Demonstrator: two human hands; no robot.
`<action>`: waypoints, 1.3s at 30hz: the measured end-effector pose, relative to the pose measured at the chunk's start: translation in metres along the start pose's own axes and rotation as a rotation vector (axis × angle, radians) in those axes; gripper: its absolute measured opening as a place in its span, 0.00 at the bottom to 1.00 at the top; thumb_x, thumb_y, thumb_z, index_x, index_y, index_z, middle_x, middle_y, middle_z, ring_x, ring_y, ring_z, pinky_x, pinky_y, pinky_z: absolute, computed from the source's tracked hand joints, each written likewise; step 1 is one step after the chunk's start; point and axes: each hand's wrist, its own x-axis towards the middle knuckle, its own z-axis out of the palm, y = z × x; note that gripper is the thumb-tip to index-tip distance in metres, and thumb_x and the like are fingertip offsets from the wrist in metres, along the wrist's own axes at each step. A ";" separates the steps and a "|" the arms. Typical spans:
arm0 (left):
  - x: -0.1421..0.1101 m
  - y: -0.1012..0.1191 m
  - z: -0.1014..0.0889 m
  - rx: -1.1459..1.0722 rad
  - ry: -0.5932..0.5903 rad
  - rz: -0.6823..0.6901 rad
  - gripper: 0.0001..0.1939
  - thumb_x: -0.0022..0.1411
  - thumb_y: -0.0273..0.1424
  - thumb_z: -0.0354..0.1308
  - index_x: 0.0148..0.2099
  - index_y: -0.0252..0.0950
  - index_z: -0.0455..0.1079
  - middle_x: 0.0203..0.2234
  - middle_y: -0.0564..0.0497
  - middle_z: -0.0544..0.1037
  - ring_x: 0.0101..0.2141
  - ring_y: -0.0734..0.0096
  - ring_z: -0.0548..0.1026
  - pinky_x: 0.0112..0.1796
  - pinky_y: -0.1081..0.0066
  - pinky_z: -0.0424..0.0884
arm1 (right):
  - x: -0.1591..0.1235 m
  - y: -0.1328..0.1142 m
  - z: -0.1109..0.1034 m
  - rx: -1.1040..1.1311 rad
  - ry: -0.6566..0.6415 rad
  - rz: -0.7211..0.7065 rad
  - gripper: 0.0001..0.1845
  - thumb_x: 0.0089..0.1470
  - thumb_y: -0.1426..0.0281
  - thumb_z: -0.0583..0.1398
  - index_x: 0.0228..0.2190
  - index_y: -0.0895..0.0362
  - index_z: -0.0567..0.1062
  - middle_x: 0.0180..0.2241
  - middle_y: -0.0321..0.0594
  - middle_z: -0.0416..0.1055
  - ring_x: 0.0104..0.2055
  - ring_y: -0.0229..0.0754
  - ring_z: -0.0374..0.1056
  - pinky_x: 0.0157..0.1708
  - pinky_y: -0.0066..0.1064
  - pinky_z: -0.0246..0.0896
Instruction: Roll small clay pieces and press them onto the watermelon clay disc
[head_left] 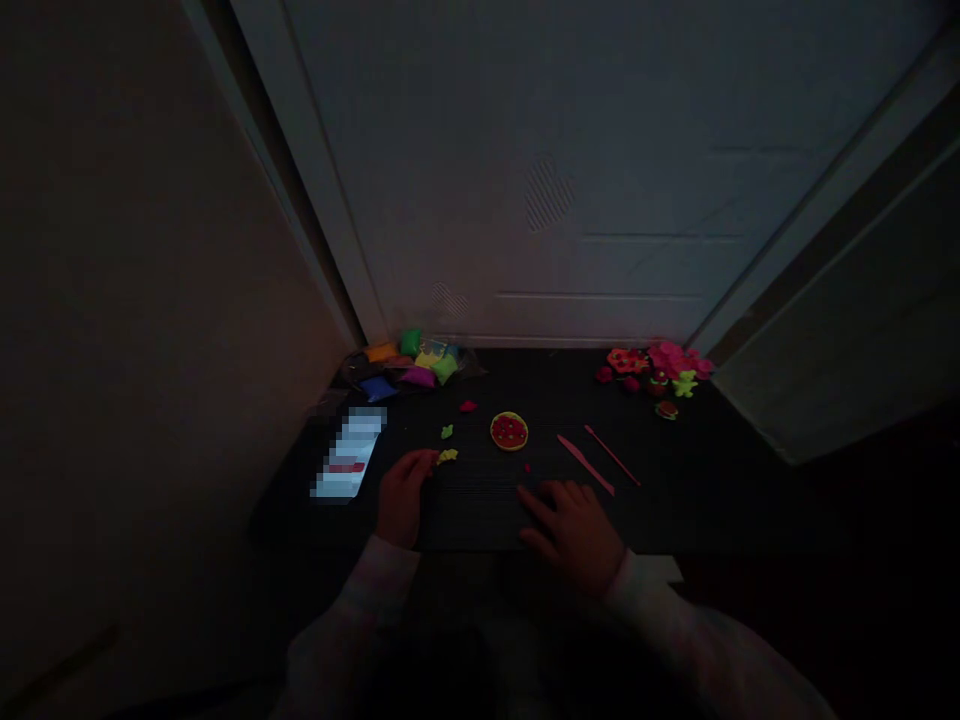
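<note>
My left hand (403, 492) is closed at the table's left, its fingertips pinched at the edge of a crumpled yellow piece of modelling clay (448, 456). Palm down, my right hand (576, 530) rests near the front edge with its fingers apart and nothing in them. Just beyond its index finger is a tiny red bit of clay (527, 467). A round red clay disc with a yellow rim and small dark spots, like a pizza (509, 431), lies mid-table. Left of it are a green clay lump (447, 432) and a red one (468, 406).
A pink clay knife (586, 465) and a thin pink stick tool (612, 455) lie at right. Several coloured clay packets (418, 377) sit back left, above a lit phone (349, 453). Finished clay figures (667, 362) cluster back right. A white door panel (525, 240) borders the dark table.
</note>
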 end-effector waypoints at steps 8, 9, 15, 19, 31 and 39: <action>0.001 -0.004 0.001 -0.009 0.006 -0.007 0.13 0.46 0.39 0.56 0.30 0.35 0.72 0.26 0.51 0.75 0.30 0.71 0.70 0.33 0.72 0.63 | 0.001 0.000 -0.002 0.004 -0.010 0.007 0.24 0.52 0.56 0.47 0.49 0.49 0.62 0.40 0.45 0.64 0.39 0.46 0.57 0.36 0.37 0.48; 0.001 -0.003 0.001 -0.008 0.007 -0.008 0.13 0.46 0.39 0.56 0.30 0.35 0.72 0.26 0.51 0.75 0.30 0.71 0.70 0.33 0.72 0.64 | 0.002 0.000 -0.002 0.001 -0.008 0.017 0.24 0.52 0.56 0.47 0.49 0.50 0.63 0.40 0.45 0.64 0.39 0.46 0.57 0.36 0.37 0.48; -0.003 0.005 0.002 0.010 0.011 -0.006 0.13 0.46 0.39 0.56 0.30 0.34 0.72 0.26 0.51 0.75 0.29 0.71 0.69 0.32 0.72 0.64 | 0.002 0.000 -0.001 -0.011 0.006 -0.032 0.24 0.52 0.56 0.48 0.49 0.50 0.62 0.41 0.45 0.63 0.39 0.46 0.57 0.37 0.37 0.47; -0.003 0.007 0.001 0.017 0.004 0.002 0.13 0.46 0.39 0.55 0.29 0.34 0.72 0.25 0.51 0.75 0.29 0.70 0.69 0.33 0.72 0.64 | 0.002 -0.001 0.000 -0.010 -0.001 -0.048 0.24 0.52 0.56 0.48 0.49 0.50 0.61 0.41 0.45 0.63 0.39 0.46 0.57 0.38 0.38 0.47; -0.002 0.004 0.001 0.020 0.008 -0.011 0.13 0.46 0.39 0.55 0.30 0.34 0.72 0.25 0.51 0.75 0.30 0.69 0.69 0.33 0.71 0.64 | 0.002 0.000 -0.003 0.010 -0.024 -0.013 0.24 0.52 0.56 0.47 0.50 0.50 0.61 0.42 0.46 0.63 0.40 0.47 0.57 0.38 0.38 0.48; -0.003 0.006 0.001 0.019 0.009 -0.007 0.13 0.47 0.38 0.55 0.30 0.34 0.72 0.26 0.51 0.75 0.30 0.70 0.69 0.33 0.72 0.63 | 0.003 -0.002 0.000 -0.001 -0.011 0.003 0.25 0.51 0.55 0.48 0.50 0.50 0.61 0.42 0.46 0.63 0.40 0.46 0.57 0.38 0.38 0.48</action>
